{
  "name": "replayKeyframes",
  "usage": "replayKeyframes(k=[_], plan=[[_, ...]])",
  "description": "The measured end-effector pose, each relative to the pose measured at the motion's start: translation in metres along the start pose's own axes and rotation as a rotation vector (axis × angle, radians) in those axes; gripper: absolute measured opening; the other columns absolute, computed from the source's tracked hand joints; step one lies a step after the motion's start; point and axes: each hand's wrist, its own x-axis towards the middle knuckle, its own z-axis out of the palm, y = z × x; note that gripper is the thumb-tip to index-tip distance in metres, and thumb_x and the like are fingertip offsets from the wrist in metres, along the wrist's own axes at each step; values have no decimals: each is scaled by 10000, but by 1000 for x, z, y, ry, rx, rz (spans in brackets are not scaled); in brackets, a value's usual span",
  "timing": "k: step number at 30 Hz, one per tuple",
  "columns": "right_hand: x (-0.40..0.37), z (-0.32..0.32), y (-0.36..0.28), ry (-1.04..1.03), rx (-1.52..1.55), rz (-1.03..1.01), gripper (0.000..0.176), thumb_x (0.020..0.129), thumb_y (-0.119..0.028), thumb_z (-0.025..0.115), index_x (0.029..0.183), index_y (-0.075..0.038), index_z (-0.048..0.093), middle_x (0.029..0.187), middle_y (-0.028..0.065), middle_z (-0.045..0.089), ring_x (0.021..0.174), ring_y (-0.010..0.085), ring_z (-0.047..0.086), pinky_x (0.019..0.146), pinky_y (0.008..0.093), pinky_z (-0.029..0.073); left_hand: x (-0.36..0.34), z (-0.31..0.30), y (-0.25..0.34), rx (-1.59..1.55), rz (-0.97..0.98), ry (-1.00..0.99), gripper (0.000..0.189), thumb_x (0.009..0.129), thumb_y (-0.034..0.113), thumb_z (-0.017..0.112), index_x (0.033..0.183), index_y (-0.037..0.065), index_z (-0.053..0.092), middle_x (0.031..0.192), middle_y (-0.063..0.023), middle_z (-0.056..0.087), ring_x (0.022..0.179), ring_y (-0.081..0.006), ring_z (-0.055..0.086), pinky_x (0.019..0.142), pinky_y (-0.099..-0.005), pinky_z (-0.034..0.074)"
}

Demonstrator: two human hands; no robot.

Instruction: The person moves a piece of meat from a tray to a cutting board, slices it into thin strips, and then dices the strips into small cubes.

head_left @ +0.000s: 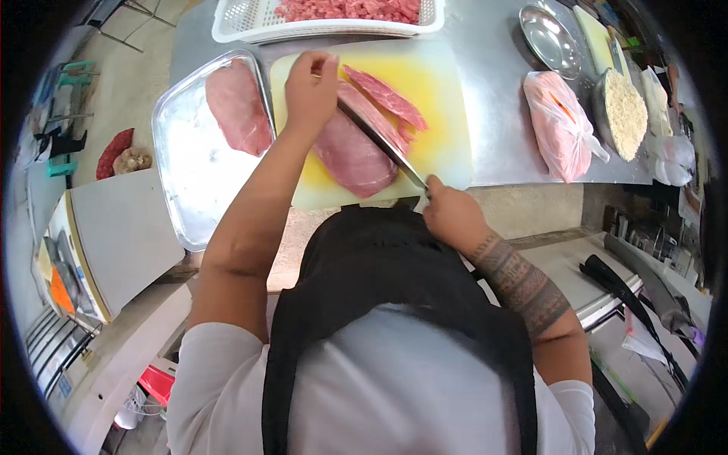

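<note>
A large piece of pink meat (355,155) lies on the yellow-stained cutting board (447,114). The long blade of a knife (379,142) crosses it, between the large piece and a strip beside it. My right hand (453,212) is closed round the knife's handle. At the upper left end of the meat is my left hand (312,89), its fingers bent near the far end of the blade; what they touch is hard to make out. Another strip of meat (388,97) lies farther back on the board.
A metal tray (189,167) with a slab of meat (239,106) stands left of the board. Behind is a white basket (326,29) of cut meat. On the right are a metal bowl (550,42), a pink bag (557,125) and a bowl of pale crumbs (626,114).
</note>
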Motion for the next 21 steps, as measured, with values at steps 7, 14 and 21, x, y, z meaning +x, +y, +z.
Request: replayKeyframes(k=[7, 14, 21], plan=[[-21, -21, 37, -7, 26, -7, 225, 898, -119, 641, 1076, -33, 534, 815, 248, 692, 797, 475, 697, 722, 591, 552, -97, -17, -50, 311, 364, -75, 475, 944, 184, 654, 1351, -44, 568, 1474, -311, 501, 1399, -494, 455, 1187, -573, 350], [-22, -28, 44, 25, -35, -30, 208, 900, -129, 633, 1049, -22, 534, 811, 258, 700, 794, 478, 702, 717, 595, 553, -120, 21, -22, 357, 187, -86, 531, 932, 223, 672, 1380, -32, 545, 1514, -325, 426, 1423, -537, 384, 1191, -630, 300], [-30, -53, 16, 56, 24, -53, 186, 903, -106, 629, 1024, -10, 525, 779, 267, 689, 767, 484, 699, 706, 588, 556, -58, -12, 9, 214, -94, -99, 327, 1057, 262, 549, 1177, -19, 666, 1166, -212, 682, 1135, -369, 645, 1021, -471, 477]])
